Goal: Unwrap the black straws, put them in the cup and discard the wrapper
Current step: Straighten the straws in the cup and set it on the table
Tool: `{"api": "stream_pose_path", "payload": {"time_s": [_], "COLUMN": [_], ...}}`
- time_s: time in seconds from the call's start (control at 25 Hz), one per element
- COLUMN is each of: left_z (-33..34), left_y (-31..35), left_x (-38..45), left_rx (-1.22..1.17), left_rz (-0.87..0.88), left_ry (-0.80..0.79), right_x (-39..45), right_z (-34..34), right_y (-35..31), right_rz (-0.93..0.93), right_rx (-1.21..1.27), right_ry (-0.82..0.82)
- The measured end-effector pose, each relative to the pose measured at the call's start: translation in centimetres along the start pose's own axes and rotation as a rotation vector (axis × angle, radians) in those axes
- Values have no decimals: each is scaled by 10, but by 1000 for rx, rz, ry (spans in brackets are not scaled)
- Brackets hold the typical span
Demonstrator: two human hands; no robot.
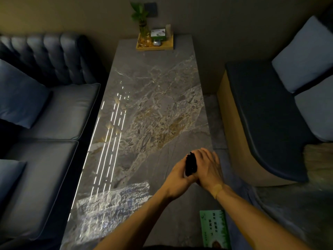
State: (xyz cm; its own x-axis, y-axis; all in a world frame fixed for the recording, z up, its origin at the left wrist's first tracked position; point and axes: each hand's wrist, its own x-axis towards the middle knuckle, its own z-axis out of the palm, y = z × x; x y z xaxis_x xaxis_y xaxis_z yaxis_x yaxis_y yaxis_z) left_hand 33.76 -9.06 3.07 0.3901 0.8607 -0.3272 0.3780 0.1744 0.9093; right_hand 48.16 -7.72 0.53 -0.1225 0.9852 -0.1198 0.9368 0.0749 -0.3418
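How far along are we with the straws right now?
Early to middle. Both the left hand and the right hand are clasped round the bundle of black straws above the table. Whether the wrapper is off yet cannot be told. No cup shows in view, so putting the straws in one and binning the wrapper are still left.

Two hands, the left hand (177, 175) and right hand (207, 168), meet at five o'clock around one bundle of black straws (190, 164). One table (153, 98). One wooden tray (155, 44) at twelve o'clock. One green packet (215, 230) at six o'clock. Four cushions.
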Motion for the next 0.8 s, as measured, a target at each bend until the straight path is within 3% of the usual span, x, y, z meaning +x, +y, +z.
{"api": "stream_pose_path", "payload": {"time_s": [0.32,0.6,0.8], "left_z": [-7,-13,-10], "left_y": [-17,-39,-63], "left_x": [4,-11,-33], "left_rx": [-21,-11,99], "left_rz": [-121,-260,-294], "left_ry": [-2,28,25], "right_x": [-6,-21,-62], "right_z": [-3,-10,-14], "right_y": [6,20,48], "right_rz": [19,83,125], "right_rx": [12,118,180], "right_ry": [-12,-165,-106]}}
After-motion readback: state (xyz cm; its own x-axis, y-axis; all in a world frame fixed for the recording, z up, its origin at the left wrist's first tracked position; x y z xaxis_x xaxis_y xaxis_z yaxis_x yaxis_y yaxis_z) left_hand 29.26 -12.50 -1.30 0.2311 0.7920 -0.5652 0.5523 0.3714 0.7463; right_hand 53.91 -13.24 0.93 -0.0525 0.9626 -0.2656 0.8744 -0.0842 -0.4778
